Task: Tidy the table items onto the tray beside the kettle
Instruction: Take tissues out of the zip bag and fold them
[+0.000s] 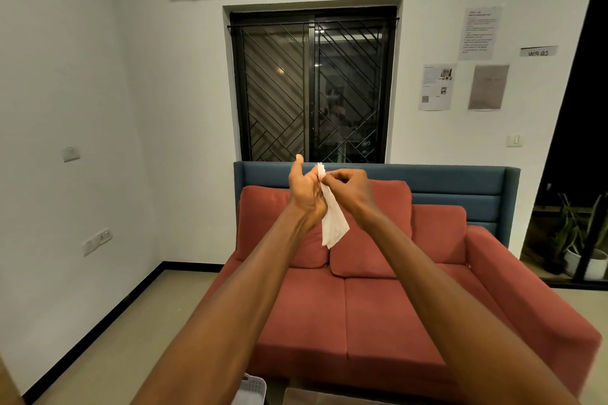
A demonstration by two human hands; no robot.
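Note:
Both my arms are stretched out in front of me at chest height, above a red sofa. A white paper tissue hangs down between my hands. My right hand pinches its top edge with fingers closed. My left hand has its fingers extended upward, its palm pressed against the tissue's side. No table, tray or kettle is in view.
A red sofa with cushions stands straight ahead, a blue headboard-like panel behind it. A barred dark window is on the far wall. A white perforated basket sits at the bottom edge. Potted plants stand at the right.

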